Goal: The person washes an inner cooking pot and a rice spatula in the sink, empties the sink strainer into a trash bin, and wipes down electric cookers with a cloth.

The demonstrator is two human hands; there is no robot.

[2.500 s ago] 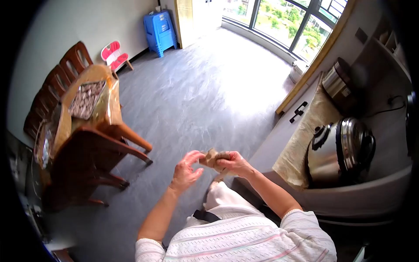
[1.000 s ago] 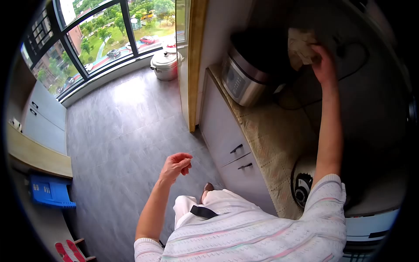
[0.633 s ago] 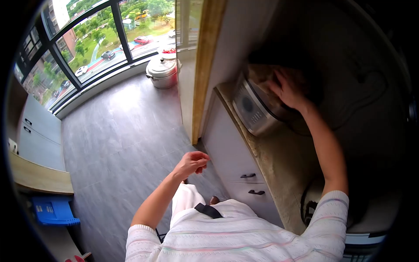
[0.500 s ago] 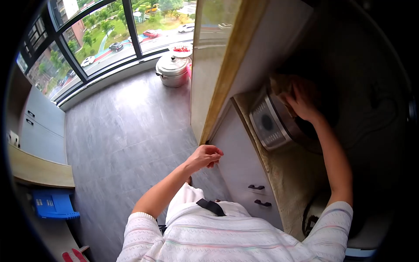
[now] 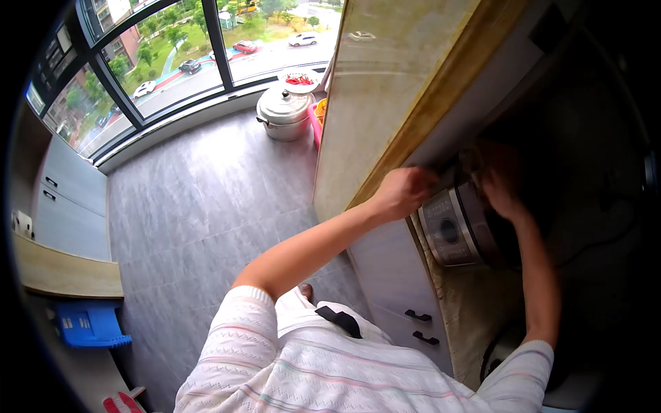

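An electric cooker [image 5: 447, 230] with a silver control panel and a round dial stands on the counter in the dark alcove. My right hand [image 5: 501, 189] is over its top, in shadow, with the fingers closed on what looks like a brownish cloth [image 5: 471, 160], though little of it shows. My left hand [image 5: 406, 193] is raised at the cooker's upper left, in front of the cabinet edge. Its fingers curl toward the cooker and are blurred, so I cannot see whether they hold anything.
A pale partition with a yellowish wooden edge [image 5: 413, 131] rises left of the cooker. The counter [image 5: 461, 296] has drawers with dark handles below. On the floor by the window stand a lidded metal pot [image 5: 286, 113] and a plate [image 5: 310, 79] of red pieces. A blue plastic item [image 5: 93, 323] is left.
My left hand has come up and right, from beside the cabinet to the cooker. My right hand has shifted slightly right and down with the cloth. The view has turned a little.
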